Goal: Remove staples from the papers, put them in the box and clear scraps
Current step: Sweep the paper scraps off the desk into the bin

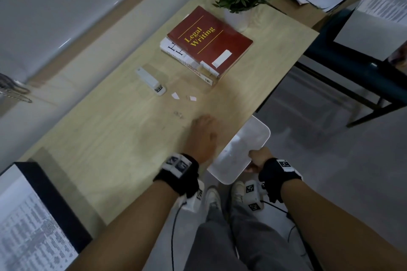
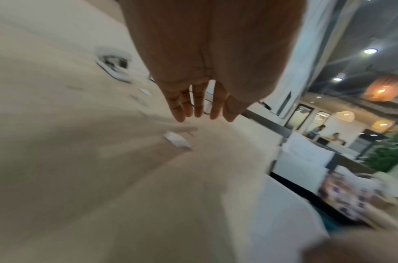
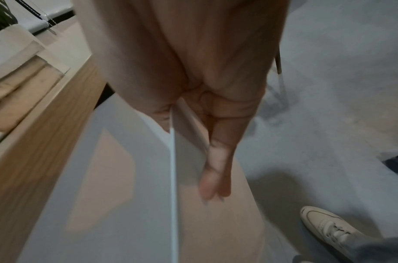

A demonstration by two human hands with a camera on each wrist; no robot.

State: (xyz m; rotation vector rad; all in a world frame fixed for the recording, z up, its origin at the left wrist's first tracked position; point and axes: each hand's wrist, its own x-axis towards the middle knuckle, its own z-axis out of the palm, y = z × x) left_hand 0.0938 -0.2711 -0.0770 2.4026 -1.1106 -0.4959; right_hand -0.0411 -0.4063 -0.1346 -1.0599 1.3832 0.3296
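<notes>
left hand flat on table, fingers straight, near 2 paper scraps. right hand grasps box rim at table edge.

left hand flat, right hand gripping

The head view looks steeply down from above onto the table, both wrists and the floor. Each wrist view looks close along its palm: the left over that tabletop, the right along the box beside the table edge.
</notes>
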